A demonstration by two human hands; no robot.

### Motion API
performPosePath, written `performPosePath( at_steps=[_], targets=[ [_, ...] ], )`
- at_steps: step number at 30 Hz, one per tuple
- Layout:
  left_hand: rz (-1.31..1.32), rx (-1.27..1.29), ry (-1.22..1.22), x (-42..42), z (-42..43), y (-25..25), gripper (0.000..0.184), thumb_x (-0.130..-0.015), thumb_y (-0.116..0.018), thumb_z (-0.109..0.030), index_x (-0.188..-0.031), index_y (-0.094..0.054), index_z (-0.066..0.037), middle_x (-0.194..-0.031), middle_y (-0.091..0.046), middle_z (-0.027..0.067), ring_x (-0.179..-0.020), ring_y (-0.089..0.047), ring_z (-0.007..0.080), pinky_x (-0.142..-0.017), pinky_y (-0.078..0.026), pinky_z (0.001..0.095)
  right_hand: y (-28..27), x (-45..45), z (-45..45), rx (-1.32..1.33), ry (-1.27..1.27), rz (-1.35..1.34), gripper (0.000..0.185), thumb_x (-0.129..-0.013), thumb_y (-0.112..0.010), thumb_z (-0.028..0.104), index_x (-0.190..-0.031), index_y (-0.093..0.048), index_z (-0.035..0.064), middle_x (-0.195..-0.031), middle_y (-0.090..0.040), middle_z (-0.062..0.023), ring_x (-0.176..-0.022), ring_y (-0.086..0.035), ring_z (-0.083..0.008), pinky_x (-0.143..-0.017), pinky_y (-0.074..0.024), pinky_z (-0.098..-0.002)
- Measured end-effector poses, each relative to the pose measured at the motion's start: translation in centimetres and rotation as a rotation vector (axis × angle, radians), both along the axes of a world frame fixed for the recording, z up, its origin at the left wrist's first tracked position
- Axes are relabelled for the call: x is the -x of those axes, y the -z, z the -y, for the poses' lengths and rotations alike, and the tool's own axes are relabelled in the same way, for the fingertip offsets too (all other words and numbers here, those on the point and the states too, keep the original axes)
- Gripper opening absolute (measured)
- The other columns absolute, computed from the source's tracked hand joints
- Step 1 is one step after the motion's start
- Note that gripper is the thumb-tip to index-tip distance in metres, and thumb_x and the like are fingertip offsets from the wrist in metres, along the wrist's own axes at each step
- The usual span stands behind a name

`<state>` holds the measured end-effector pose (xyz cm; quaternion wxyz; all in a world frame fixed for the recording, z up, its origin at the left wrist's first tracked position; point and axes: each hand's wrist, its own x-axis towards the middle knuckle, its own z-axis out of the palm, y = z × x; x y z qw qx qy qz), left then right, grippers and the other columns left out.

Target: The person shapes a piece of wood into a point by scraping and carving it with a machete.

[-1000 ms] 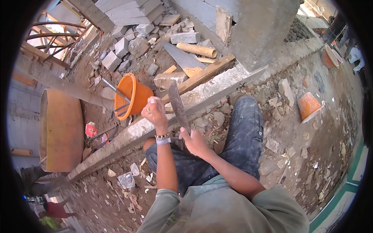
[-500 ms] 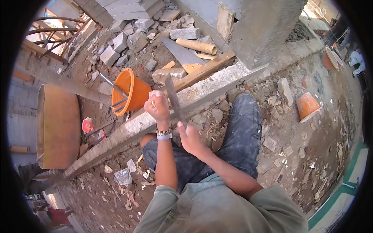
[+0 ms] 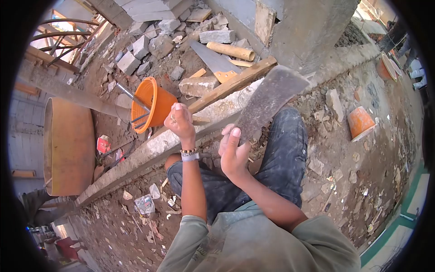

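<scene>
My right hand (image 3: 234, 154) is closed round the handle end of a broad, dark metal blade (image 3: 271, 99), whose flat face shows as it points up and to the right over the concrete ledge. My left hand (image 3: 181, 124) is raised with its fingers curled, a bracelet and a pale band at the wrist; whatever it may hold is hidden. Just behind the left hand, a short wood end (image 3: 200, 120) shows against the ledge (image 3: 158, 147). Left of that hand is an orange bucket (image 3: 158, 102) with metal rods in it.
A handsaw (image 3: 210, 61), a bamboo piece (image 3: 231, 51) and a wooden beam (image 3: 235, 85) lie beyond the ledge among rubble. An orange-brown drum (image 3: 70, 147) stands left. A small orange bucket (image 3: 360, 121) lies right. Other people are at the far edges.
My right hand has turned the blade from nearly edge-on to broad face showing, and its tip has swung to the right. My left hand has shifted slightly.
</scene>
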<state>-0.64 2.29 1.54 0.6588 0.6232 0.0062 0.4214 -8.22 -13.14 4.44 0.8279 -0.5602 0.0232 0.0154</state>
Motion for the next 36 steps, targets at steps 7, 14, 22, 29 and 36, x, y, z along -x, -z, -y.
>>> performPosePath(
  at_steps=[7, 14, 22, 29, 36],
  targets=[
    [-0.035, 0.096, -0.140, 0.7, -1.1, -0.3, 0.044, -0.102, -0.048, -0.023, -0.062, -0.050, -0.004, -0.052, -0.044, -0.0008, -0.043, -0.032, 0.0041, -0.042, -0.019, 0.0231, 5.7, 0.5, -0.4, 0.467, -0.619, -0.071, 0.055, -0.109, -0.035, 0.045, -0.097, -0.059, -0.0034, -0.054, -0.044, -0.0006, -0.056, -0.054, -0.0124, -0.054, -0.0450, -0.0343],
    [-0.036, 0.164, -0.182, 0.8, -1.0, 0.0, 0.043, -0.102, -0.049, -0.024, -0.064, -0.050, -0.004, -0.053, -0.042, -0.0015, -0.044, -0.031, 0.0035, -0.042, -0.019, 0.0229, -3.3, 0.1, 0.9, -0.116, -0.365, -0.021, 0.053, -0.108, -0.038, 0.050, -0.103, -0.056, 0.0009, -0.060, -0.036, 0.0064, -0.049, -0.032, -0.0030, -0.044, -0.0276, -0.0226],
    [-0.056, 0.044, -0.097, 0.5, 0.9, -0.3, 0.041, -0.101, -0.051, -0.017, -0.064, -0.047, -0.001, -0.061, -0.045, 0.0008, -0.046, -0.035, 0.0043, -0.041, -0.025, 0.0228, 6.0, 1.3, -0.9, 0.770, -0.454, 0.043, 0.045, -0.108, -0.041, 0.033, -0.096, -0.058, -0.0058, -0.066, -0.056, -0.0168, -0.065, -0.060, -0.0354, -0.068, -0.0504, -0.0456],
    [-0.031, 0.051, -0.055, 0.4, 0.7, 0.0, 0.040, -0.102, -0.051, -0.015, -0.065, -0.044, -0.001, -0.066, -0.045, 0.0008, -0.048, -0.035, 0.0043, -0.042, -0.025, 0.0226, 0.0, -0.9, 1.8, -0.207, -0.586, -0.502, 0.055, -0.105, -0.042, 0.053, -0.095, -0.054, 0.0011, -0.057, -0.031, 0.0065, -0.042, -0.026, -0.0048, -0.038, -0.0237, -0.0250],
    [-0.044, 0.070, -0.026, 0.4, 0.9, 0.0, 0.040, -0.102, -0.051, -0.015, -0.064, -0.043, -0.003, -0.065, -0.044, -0.0006, -0.048, -0.034, 0.0037, -0.041, -0.024, 0.0230, 0.2, -0.5, 0.4, 0.081, -0.056, 0.118, 0.054, -0.108, -0.039, 0.047, -0.090, -0.056, -0.0009, -0.059, -0.045, -0.0023, -0.052, -0.044, -0.0153, -0.052, -0.0393, -0.0319]
  ],
)
